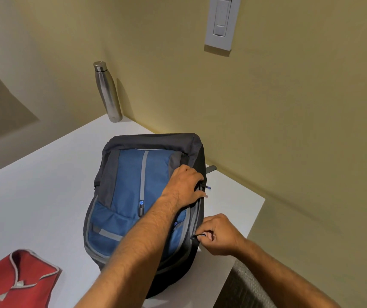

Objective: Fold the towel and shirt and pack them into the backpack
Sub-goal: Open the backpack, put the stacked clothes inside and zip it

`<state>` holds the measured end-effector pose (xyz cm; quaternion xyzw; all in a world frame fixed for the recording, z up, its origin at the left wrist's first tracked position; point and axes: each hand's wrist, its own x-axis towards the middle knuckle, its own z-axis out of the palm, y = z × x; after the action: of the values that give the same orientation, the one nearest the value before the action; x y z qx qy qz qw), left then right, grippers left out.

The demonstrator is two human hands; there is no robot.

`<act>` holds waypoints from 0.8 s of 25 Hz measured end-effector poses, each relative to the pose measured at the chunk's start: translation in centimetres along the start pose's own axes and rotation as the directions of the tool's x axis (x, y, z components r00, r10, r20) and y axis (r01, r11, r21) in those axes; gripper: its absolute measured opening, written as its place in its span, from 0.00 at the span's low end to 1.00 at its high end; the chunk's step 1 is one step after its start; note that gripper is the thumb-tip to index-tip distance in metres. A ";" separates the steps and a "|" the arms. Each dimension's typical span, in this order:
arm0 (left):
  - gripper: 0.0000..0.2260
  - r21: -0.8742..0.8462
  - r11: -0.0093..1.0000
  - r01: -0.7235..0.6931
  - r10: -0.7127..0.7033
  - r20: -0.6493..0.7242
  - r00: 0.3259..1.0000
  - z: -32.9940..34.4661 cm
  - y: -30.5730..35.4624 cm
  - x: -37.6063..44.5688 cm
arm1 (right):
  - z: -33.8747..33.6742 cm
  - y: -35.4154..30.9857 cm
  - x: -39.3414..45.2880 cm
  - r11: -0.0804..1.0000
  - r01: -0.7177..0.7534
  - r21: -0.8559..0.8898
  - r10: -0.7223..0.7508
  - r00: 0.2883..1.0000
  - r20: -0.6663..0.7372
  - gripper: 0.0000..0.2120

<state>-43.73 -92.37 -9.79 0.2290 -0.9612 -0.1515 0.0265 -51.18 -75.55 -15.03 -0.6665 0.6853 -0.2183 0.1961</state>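
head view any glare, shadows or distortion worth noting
Head view: warm, dim light; the tall steel bottle casts a soft shadow on the wall to its right and carries a faint sheen; wide-angle bending tilts the white wall switch; the red shirt at the corner looks slightly soft.

Two bare forearms enter from the lower edge of the head view, both uncovered from the frame's border to the wrist, with no sleeve, cuff or glove showing on either; dark hair runs along the top of each forearm, thicker toward the wrist and thinning over the back of the left hand [183, 185], where knuckles and tendons stand out under the room's warm light; the right hand [219, 234] shows rounded knuckles and short, plain fingernails; neither wrist carries a watch, band or bracelet, no rings are visible on the fingers in view, and no marks or tattoos appear
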 end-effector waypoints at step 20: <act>0.16 0.121 0.947 0.297 -0.315 0.178 0.932 -0.2 2.5 -10.2 | -1.0 -2.8 -3.3 0.965 -0.217 0.146 0.235 0.965 -0.120 0.04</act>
<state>-35.70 -85.70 -8.67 0.3608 -0.9177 -0.1309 -0.1022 -49.31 -72.25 -12.68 -0.5530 0.7529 -0.2839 0.2160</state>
